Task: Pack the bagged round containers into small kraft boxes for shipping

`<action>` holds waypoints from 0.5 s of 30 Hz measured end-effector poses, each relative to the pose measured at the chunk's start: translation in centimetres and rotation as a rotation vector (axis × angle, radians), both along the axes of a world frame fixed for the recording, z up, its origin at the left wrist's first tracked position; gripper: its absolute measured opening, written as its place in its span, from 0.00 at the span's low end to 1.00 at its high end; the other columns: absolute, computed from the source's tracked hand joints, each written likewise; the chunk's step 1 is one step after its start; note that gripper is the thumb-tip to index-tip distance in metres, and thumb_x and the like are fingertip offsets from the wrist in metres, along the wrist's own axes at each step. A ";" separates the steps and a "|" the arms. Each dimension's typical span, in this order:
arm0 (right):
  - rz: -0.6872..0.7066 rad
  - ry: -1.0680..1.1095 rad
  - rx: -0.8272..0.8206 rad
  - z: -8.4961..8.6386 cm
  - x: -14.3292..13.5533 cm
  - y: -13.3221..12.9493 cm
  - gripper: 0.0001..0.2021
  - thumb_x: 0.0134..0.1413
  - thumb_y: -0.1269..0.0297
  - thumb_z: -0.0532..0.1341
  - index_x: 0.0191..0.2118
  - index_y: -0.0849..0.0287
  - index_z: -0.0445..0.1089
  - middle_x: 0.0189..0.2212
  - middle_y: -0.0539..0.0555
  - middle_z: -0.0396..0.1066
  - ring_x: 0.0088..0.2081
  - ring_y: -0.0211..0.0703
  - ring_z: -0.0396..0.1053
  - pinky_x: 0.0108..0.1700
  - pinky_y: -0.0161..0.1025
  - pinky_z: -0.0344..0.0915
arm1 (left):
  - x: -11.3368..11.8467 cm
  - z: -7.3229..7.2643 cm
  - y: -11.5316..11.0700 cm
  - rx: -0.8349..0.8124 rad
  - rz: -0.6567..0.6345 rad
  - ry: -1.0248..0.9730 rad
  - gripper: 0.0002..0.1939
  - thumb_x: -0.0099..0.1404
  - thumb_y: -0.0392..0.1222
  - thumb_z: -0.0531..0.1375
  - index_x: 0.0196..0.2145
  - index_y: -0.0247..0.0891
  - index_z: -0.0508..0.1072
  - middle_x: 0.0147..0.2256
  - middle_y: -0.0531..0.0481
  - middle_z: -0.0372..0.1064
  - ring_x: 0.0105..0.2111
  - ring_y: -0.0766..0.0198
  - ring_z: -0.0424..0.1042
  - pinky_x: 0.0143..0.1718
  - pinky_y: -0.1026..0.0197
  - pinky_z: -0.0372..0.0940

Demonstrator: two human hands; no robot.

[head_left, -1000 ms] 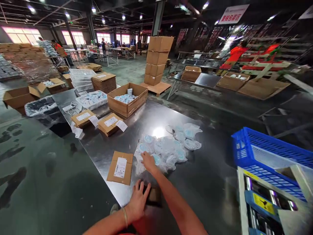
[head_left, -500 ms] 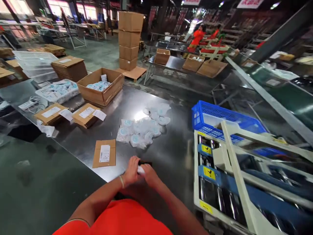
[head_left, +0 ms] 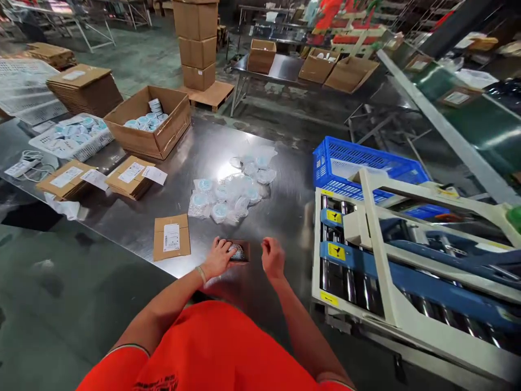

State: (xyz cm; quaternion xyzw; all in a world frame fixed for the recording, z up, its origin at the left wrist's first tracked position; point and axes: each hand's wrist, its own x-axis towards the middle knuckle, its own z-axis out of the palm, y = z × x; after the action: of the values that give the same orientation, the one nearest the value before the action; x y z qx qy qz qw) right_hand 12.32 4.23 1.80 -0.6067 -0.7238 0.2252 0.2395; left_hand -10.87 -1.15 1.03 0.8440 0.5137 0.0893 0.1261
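Note:
A small open cardboard box [head_left: 246, 253] lies on the steel table in front of me. Inside it is a bubble-wrapped item [head_left: 238, 251], partly covered by fingers. My left hand [head_left: 218, 257] grips the box at its left end, fingers reaching over the wrapped item. To the right of the box and apart from it, my right hand [head_left: 273, 257] is curled closed, with nothing visible in it. A flat brown carton with a white label [head_left: 171, 237] lies left of my left hand. Beyond my hands, several bubble-wrapped round pieces [head_left: 222, 209] with pale blue print are heaped.
A roller conveyor machine [head_left: 334, 233] and a blue crate [head_left: 366, 168] stand on the right. Labelled flat cartons [head_left: 131, 172], a large cardboard box [head_left: 173, 127] of round pieces and a white basket [head_left: 81, 146] occupy the table's far left.
My right hand has come off the box and moved right. My left hand stays on it, and the wrapped item now shows inside. The view has tilted downward.

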 end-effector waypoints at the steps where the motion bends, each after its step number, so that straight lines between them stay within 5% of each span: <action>1: -0.006 0.008 -0.066 -0.4 0.1 0.1 0.08 0.61 0.68 0.60 0.41 0.58 0.77 0.36 0.58 0.81 0.40 0.52 0.78 0.47 0.47 0.76 | 0.1 0.2 0.0 -0.009 0.005 0.006 0.29 0.71 0.51 0.66 0.66 0.42 0.69 0.62 0.38 0.69 0.63 0.42 0.63 0.70 0.33 0.51; 4: 0.175 0.016 -0.276 -1.7 -2.3 0.4 0.02 0.55 0.70 0.64 0.34 0.59 0.74 0.29 0.52 0.77 0.31 0.45 0.75 0.38 0.40 0.73 | 0.4 0.5 0.1 -0.053 0.017 0.000 0.33 0.71 0.54 0.65 0.68 0.37 0.67 0.63 0.35 0.69 0.64 0.40 0.63 0.71 0.32 0.49; 8: 0.283 0.010 -0.259 -2.5 -4.6 0.4 0.03 0.56 0.72 0.64 0.32 0.59 0.73 0.33 0.53 0.77 0.38 0.46 0.75 0.47 0.43 0.73 | -0.1 0.4 0.5 -0.121 0.002 -0.141 0.35 0.71 0.55 0.64 0.69 0.36 0.66 0.64 0.33 0.67 0.64 0.38 0.61 0.73 0.28 0.44; 12: 0.488 -0.015 -0.139 -2.7 -1.9 -1.3 0.01 0.57 0.69 0.68 0.35 0.58 0.76 0.46 0.59 0.78 0.52 0.53 0.75 0.59 0.50 0.72 | -3.0 -1.2 0.8 -0.253 0.055 -0.596 0.25 0.72 0.50 0.62 0.63 0.41 0.71 0.62 0.38 0.69 0.64 0.45 0.63 0.74 0.34 0.48; 15: 0.614 -0.105 -0.009 -3.3 -0.2 -2.7 0.06 0.63 0.72 0.63 0.36 0.57 0.78 0.52 0.59 0.77 0.58 0.54 0.72 0.59 0.51 0.73 | -5.5 -3.3 0.7 -0.387 0.223 -1.021 0.31 0.67 0.57 0.66 0.63 0.42 0.69 0.65 0.39 0.65 0.69 0.45 0.60 0.73 0.40 0.53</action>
State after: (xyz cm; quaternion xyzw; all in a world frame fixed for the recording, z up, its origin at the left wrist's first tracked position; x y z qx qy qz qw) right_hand 12.12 1.51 -1.52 -0.3716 -0.8836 0.2585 0.1199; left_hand -16.41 -0.43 -2.26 0.5956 0.4805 0.4035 0.5015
